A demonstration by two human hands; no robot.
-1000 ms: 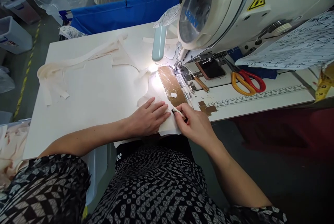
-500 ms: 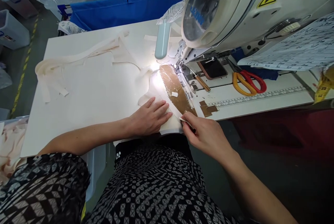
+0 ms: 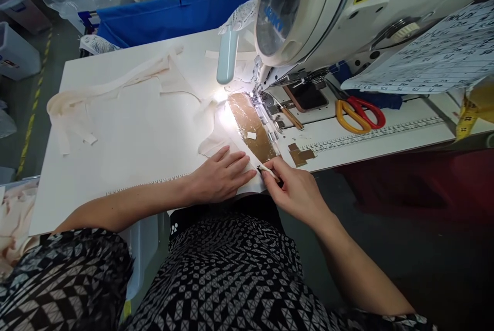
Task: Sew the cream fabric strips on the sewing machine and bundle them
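At the counter's point(image 3: 135, 140) near edge, the left hand point(image 3: 222, 174) lies flat, fingers slightly apart, on the pale fabric point(image 3: 216, 138), while the right hand's point(image 3: 293, 187) fingers clamp a slim whitish piece point(image 3: 268, 170) beside it. Farther off, a cloth strip point(image 3: 116, 86) curves from the counter's left edge toward its far edge.

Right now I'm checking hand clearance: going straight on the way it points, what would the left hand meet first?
Probably the right hand, just ahead at the cloth; a line slightly higher in the picture would cross the brown patch instead. Depth is unclear.
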